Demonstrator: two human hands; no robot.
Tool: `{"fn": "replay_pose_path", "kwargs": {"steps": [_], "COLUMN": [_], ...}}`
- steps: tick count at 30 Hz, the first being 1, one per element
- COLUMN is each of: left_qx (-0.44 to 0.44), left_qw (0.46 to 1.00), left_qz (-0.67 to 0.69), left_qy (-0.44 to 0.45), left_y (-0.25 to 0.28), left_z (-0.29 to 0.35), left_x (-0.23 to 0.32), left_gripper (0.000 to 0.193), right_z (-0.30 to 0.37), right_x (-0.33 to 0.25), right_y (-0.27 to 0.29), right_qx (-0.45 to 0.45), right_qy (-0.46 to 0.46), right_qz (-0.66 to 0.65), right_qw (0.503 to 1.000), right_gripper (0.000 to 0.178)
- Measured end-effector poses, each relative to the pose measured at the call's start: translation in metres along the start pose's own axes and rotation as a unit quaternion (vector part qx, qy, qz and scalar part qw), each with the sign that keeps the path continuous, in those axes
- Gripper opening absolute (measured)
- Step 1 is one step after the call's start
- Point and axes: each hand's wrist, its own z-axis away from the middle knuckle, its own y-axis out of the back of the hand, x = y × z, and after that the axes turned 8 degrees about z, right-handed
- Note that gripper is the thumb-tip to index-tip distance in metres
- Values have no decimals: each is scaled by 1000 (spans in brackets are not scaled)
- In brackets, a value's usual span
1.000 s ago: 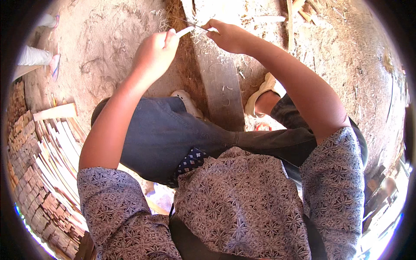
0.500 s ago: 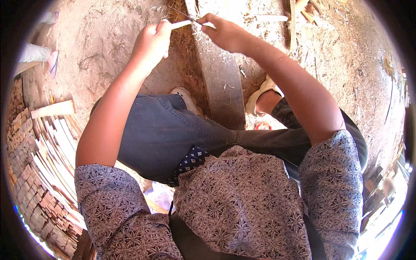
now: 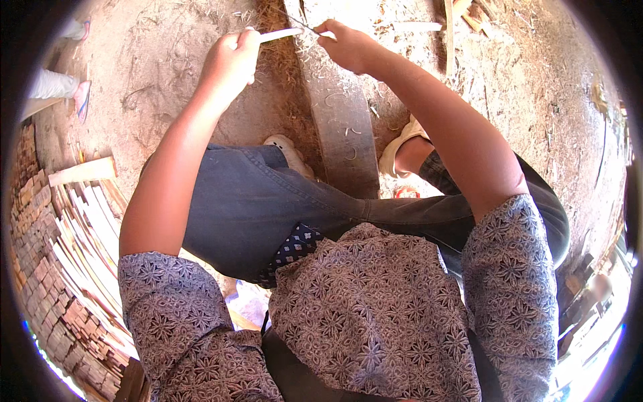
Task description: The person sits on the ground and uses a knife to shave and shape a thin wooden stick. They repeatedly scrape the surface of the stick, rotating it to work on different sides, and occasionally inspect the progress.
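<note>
My left hand (image 3: 231, 63) is closed around a slim, pale wooden stick (image 3: 280, 34), whose free end points right over the plank. In my right hand (image 3: 347, 48) is a thin-bladed knife (image 3: 299, 22), its handle mostly hidden by the fingers. The blade slants up and left from that hand, close to the stick's tip. Whether blade and tip touch, I cannot tell. Both arms reach forward, and the hands are held apart above a long wooden plank (image 3: 345, 127) that runs away from me between my feet.
Curled shavings lie on the plank and the dirt floor (image 3: 167, 87). Wood pieces (image 3: 472, 17) lie at the far right beside a narrow strip (image 3: 449, 40). Stacked sticks (image 3: 90, 234) fill the left side. Another person's sandalled foot (image 3: 82, 100) is at the far left.
The knife blade has shifted right along the stick toward its tip and now stands steeper. My left hand has drawn slightly left, and more of the stick shows.
</note>
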Motion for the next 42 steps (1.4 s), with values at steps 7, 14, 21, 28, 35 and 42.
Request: {"fn": "replay_pose_path", "kwargs": {"steps": [7,14,21,28,35,42], "left_qx": [-5,-21,80,-5,18,116], "left_qw": [987,1000,959,910,943,945], "left_qz": [-145,-9,-237,-351,-264,-261], "left_qy": [-70,10,-130,-223,-200,-160], "left_y": [-8,0,3,1,-13,-17], "left_z": [-6,-14,-23,-34,-24,-35], "left_x": [4,5,17,35,75,73], "left_gripper": [51,46,42,49,33,36], "right_z": [-12,-25,12,46,53,40], "right_x": [48,42,19,16,22,36], "right_y": [-18,-18,4,-16,-28,-11], "right_qx": [69,43,-8,144,156,57], "right_qy": [44,8,-32,9,-47,-62], "right_qz": [62,122,-15,80,48,13], "right_qw": [995,992,999,986,985,996], "right_gripper": [38,38,47,36,33,44]}}
